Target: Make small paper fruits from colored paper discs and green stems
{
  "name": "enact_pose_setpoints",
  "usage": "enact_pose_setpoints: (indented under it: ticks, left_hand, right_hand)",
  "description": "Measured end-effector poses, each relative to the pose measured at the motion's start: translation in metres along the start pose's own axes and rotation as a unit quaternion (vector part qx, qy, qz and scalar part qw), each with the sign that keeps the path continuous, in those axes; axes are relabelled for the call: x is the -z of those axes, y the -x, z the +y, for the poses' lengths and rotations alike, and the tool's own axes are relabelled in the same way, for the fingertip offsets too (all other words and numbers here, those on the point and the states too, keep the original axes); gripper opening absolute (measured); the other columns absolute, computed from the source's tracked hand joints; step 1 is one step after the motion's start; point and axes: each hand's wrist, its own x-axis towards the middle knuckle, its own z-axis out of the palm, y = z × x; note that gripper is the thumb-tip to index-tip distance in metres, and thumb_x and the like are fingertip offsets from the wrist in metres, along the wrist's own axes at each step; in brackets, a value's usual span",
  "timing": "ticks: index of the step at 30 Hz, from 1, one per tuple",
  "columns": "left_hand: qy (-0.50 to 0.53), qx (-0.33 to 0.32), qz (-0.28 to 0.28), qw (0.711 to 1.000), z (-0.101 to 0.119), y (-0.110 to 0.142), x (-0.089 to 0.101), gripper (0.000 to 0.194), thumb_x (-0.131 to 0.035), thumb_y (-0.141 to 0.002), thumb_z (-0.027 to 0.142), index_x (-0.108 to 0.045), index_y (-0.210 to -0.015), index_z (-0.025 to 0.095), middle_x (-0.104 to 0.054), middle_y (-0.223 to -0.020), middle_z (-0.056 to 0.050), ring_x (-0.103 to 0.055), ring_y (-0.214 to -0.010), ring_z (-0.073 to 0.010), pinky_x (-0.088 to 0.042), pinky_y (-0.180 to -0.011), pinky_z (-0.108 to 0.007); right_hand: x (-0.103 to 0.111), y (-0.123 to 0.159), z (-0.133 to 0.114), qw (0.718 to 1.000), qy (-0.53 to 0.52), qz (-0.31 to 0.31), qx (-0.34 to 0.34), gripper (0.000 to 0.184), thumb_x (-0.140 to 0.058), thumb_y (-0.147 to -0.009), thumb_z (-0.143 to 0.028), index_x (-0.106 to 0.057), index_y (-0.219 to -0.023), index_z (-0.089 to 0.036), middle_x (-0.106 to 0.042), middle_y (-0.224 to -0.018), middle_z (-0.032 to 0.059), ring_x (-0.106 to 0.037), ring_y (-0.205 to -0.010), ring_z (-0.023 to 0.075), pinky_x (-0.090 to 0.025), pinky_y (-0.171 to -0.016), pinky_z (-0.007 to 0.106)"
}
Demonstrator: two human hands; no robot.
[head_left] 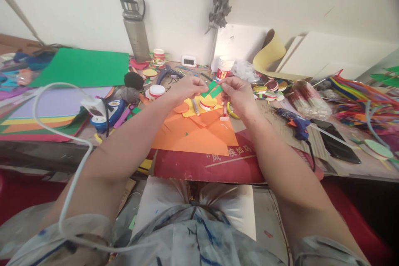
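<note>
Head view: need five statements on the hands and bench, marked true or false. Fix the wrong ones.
1. The left hand pinches a green piece. True.
2. The right hand pinches a red marker. False: it pinches a second green piece.
3. The blue glue gun lies left of the black phone in the picture. True.
4. The grey bottle lies flat on the bench. False: it stands near the wall.
5. Orange paper lies in front of the person, below the hands in the picture. True.
</note>
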Motion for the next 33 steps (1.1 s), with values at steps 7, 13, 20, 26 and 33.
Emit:
enact_pose_setpoints:
  ticks: [7,13,20,26,33]
  left_hand:
    - [-0.130,-0.004,-0.128,0.983,0.004,0.010,0.004,0.012,-0.088,-0.068,0.018,-0.078,-0.062,0.020,-0.066,-0.056,0.001,-0.053,-0.049,-0.0089,-0.033,-0.051,-0.022]
    - [-0.112,0.013,-0.156,0.981,0.013,0.016,0.001,0.013,-0.083,-0.083,0.022,-0.080,-0.072,0.017,-0.076,-0.066,-0.004,-0.060,-0.052,-0.0101,-0.041,-0.053,-0.021]
    - [0.145,0.095,-0.129,0.976,0.015,0.009,-0.005,0.011,-0.071,-0.095,0.014,-0.075,-0.085,0.013,-0.080,-0.085,-0.011,-0.072,-0.070,-0.0141,-0.053,-0.065,-0.025]
    - [0.185,0.105,-0.143,0.967,0.012,0.009,-0.007,0.023,-0.077,-0.099,0.035,-0.077,-0.091,0.014,-0.079,-0.084,-0.009,-0.073,-0.073,-0.0157,-0.056,-0.067,-0.025]
    - [0.158,0.069,-0.142,0.975,0.013,0.012,-0.004,0.023,-0.090,-0.090,0.024,-0.072,-0.080,0.013,-0.066,-0.070,-0.001,-0.062,-0.061,-0.0084,-0.051,-0.065,-0.023]
  right_hand:
    - [0.011,-0.010,0.005,0.999,0.015,0.040,-0.007,0.025,-0.081,-0.088,-0.042,-0.064,-0.097,-0.026,-0.058,-0.074,-0.0028,-0.058,-0.065,0.0150,-0.048,-0.060,0.029]
    - [0.007,-0.005,0.002,1.000,-0.003,0.009,0.016,0.027,-0.080,-0.092,-0.047,-0.063,-0.091,-0.026,-0.058,-0.074,-0.0024,-0.056,-0.066,0.0148,-0.047,-0.062,0.028]
    - [0.004,0.000,-0.009,0.998,-0.002,-0.019,0.058,0.039,-0.076,-0.092,-0.064,-0.062,-0.093,-0.028,-0.060,-0.084,-0.0017,-0.058,-0.075,0.0153,-0.048,-0.069,0.027]
    - [-0.001,0.003,-0.010,0.998,0.015,-0.033,0.059,0.047,-0.076,-0.089,-0.072,-0.061,-0.093,-0.028,-0.064,-0.088,0.0009,-0.062,-0.082,0.0179,-0.052,-0.073,0.029]
    - [-0.009,0.008,-0.011,0.994,0.052,-0.048,0.082,0.044,-0.081,-0.089,-0.067,-0.067,-0.101,-0.028,-0.070,-0.096,0.0025,-0.066,-0.093,0.0197,-0.055,-0.078,0.031]
